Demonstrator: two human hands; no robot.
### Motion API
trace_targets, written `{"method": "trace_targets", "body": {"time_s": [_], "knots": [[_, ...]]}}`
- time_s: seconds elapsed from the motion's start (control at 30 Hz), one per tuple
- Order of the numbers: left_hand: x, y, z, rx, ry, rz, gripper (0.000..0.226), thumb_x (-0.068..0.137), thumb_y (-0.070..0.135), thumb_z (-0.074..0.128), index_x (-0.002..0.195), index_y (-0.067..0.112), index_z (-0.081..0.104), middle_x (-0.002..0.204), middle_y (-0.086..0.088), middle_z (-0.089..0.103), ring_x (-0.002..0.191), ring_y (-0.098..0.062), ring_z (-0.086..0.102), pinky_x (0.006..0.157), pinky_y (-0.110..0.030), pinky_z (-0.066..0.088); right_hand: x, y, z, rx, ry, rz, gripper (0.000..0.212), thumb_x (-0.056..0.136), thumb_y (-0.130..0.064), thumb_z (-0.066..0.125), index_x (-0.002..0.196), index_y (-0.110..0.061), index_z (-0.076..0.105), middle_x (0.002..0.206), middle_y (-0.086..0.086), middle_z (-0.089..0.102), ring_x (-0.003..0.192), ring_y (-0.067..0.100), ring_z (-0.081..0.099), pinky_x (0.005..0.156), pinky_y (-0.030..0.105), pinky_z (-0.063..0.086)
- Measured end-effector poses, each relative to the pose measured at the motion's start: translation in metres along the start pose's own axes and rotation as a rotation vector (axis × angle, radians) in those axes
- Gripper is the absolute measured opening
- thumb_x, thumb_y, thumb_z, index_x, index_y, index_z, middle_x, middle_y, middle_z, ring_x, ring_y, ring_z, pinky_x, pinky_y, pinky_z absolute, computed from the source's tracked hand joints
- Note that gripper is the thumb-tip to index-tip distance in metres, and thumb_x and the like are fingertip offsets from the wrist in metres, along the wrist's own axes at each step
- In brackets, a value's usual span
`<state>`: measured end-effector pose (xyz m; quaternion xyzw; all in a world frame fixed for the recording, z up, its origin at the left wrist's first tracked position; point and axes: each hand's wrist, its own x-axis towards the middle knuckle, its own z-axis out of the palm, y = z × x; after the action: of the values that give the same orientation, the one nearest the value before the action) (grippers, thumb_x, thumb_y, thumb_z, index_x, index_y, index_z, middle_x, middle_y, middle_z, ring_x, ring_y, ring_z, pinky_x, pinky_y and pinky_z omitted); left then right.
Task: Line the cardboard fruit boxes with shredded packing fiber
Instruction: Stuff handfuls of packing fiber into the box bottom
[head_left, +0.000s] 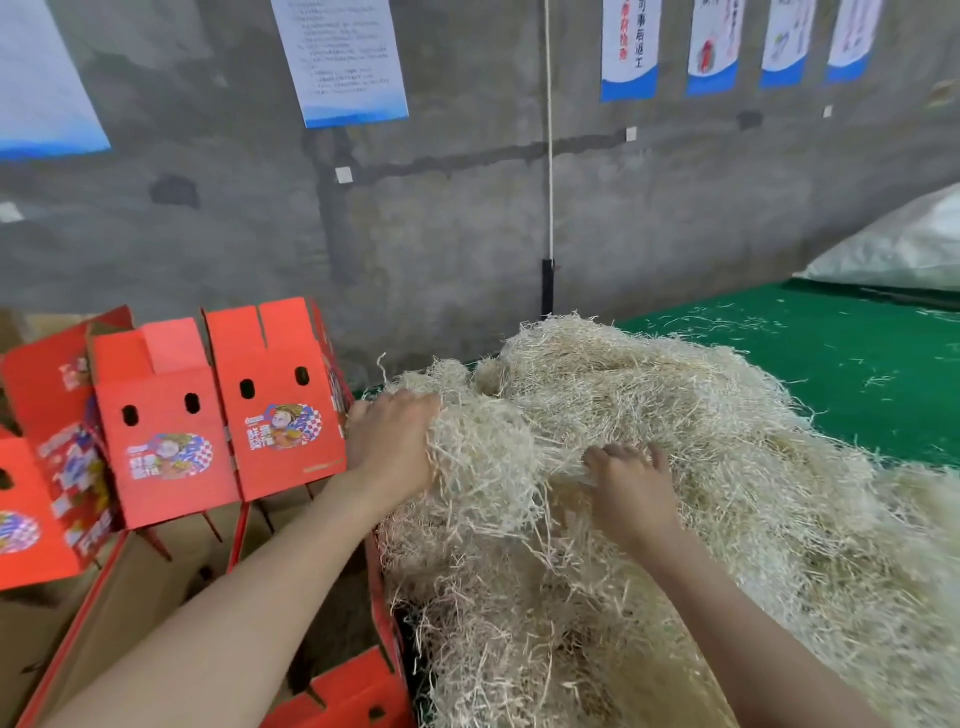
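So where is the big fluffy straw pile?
In the head view, the shredded fiber pile fills the right side on the green table, right of the red boxes.

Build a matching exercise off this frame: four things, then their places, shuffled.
Things
1. left hand
2. right hand
3. red fruit boxes
4. white sack

Places
A. far right, at the back edge of the green table cover
B. fingers dug into the top of the shredded fiber pile
C. standing open, left of the pile
D. at the pile's left edge, fingers buried

Pairs: 1-D, 2-B, 3-C, 4-A
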<state>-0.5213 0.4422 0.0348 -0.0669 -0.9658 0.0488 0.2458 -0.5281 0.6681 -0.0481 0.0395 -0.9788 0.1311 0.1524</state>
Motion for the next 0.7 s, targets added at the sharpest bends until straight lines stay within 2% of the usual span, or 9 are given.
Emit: {"method": "trace_targets", "body": {"time_s": [0.1, 0.2, 0.27, 0.33, 0.43, 0.5, 0.57, 0.63, 0.7], "knots": [[0.007, -0.003, -0.002, -0.092, 0.128, -0.084, 0.06, 0.066, 0.006, 0.07, 0.121, 0.025, 0.056, 0.106, -0.003, 0.055, 0.107, -0.024, 0.05, 0.084, -0.034, 0.032, -0.003, 0.008, 0.007, -0.009, 0.032, 0.023, 0.028, 0.088, -0.011, 0.047, 0.11, -0.024, 0.056, 0.117, -0.007, 0.06, 0.116, 0.016, 0.053, 0.114, 0.045, 0.011], [0.008, -0.019, -0.003, -0.285, 0.254, -0.206, 0.059, 0.062, -0.007, 0.067, 0.117, 0.013, 0.062, 0.11, -0.013, 0.058, 0.107, -0.032, 0.051, 0.085, -0.037, 0.034, -0.006, 0.028, 0.013, -0.056, -0.048, 0.163, 0.025, 0.088, -0.011, 0.043, 0.109, -0.022, 0.053, 0.11, -0.003, 0.061, 0.111, 0.02, 0.055, 0.111, 0.051, 0.021], [0.002, -0.015, -0.002, -0.491, 0.273, -0.246, 0.057, 0.062, -0.013, 0.067, 0.116, 0.005, 0.063, 0.108, -0.018, 0.06, 0.104, -0.034, 0.054, 0.084, -0.035, 0.039, -0.006, 0.03, 0.014, -0.06, -0.098, 0.193, 0.03, 0.087, -0.011, 0.045, 0.114, -0.022, 0.051, 0.108, -0.003, 0.061, 0.108, 0.018, 0.055, 0.109, 0.049, 0.02], [0.001, -0.011, -0.003, -0.683, 0.279, -0.279, 0.052, 0.06, -0.012, 0.069, 0.11, 0.002, 0.064, 0.102, -0.021, 0.061, 0.098, -0.033, 0.058, 0.08, -0.033, 0.044, -0.006, 0.028, 0.014, -0.023, -0.075, 0.168, 0.031, 0.085, -0.009, 0.044, 0.113, -0.02, 0.051, 0.1, -0.004, 0.061, 0.1, 0.018, 0.057, 0.107, 0.048, 0.024], [0.009, -0.029, -0.014, -0.72, 0.31, -0.413, 0.041, 0.066, -0.006, 0.07, 0.107, -0.006, 0.062, 0.104, -0.024, 0.062, 0.099, -0.035, 0.06, 0.085, -0.043, 0.048, -0.022, 0.048, 0.017, 0.016, -0.109, 0.194, 0.023, 0.09, -0.015, 0.049, 0.112, -0.021, 0.049, 0.102, -0.003, 0.065, 0.095, 0.016, 0.06, 0.098, 0.04, 0.042], [0.014, -0.047, -0.029, -0.756, 0.332, -0.539, 0.035, 0.073, -0.003, 0.068, 0.106, -0.008, 0.062, 0.107, -0.024, 0.064, 0.101, -0.032, 0.061, 0.081, -0.036, 0.049, -0.034, 0.057, 0.014, 0.03, -0.148, 0.244, 0.016, 0.091, -0.014, 0.049, 0.106, -0.019, 0.05, 0.105, -0.001, 0.064, 0.089, 0.015, 0.059, 0.085, 0.031, 0.047], [0.008, -0.043, -0.039, -0.785, 0.303, -0.519, 0.029, 0.076, -0.004, 0.067, 0.106, -0.006, 0.064, 0.105, -0.021, 0.066, 0.095, -0.025, 0.061, 0.071, -0.02, 0.039, -0.033, 0.049, 0.001, 0.07, -0.173, 0.238, 0.011, 0.09, -0.015, 0.052, 0.099, -0.019, 0.047, 0.103, 0.001, 0.064, 0.087, 0.016, 0.059, 0.075, 0.028, 0.045], [-0.001, -0.026, -0.043, -0.806, 0.226, -0.523, 0.032, 0.08, -0.006, 0.063, 0.113, -0.006, 0.06, 0.111, -0.021, 0.064, 0.101, -0.027, 0.06, 0.073, -0.016, 0.034, -0.019, 0.029, -0.024, 0.232, -0.264, 0.213, 0.038, 0.085, -0.018, 0.063, 0.117, -0.016, 0.044, 0.105, 0.001, 0.062, 0.087, 0.015, 0.059, 0.073, 0.024, 0.047], [-0.01, -0.013, -0.041, -0.852, 0.176, -0.515, 0.036, 0.082, -0.008, 0.06, 0.118, -0.006, 0.057, 0.114, -0.019, 0.061, 0.106, -0.027, 0.057, 0.072, -0.015, 0.035, -0.006, 0.012, -0.057, 0.398, -0.298, 0.15, 0.082, 0.072, -0.022, 0.077, 0.14, -0.016, 0.031, 0.128, 0.004, 0.053, 0.111, 0.021, 0.054, 0.093, 0.032, 0.046]]}}
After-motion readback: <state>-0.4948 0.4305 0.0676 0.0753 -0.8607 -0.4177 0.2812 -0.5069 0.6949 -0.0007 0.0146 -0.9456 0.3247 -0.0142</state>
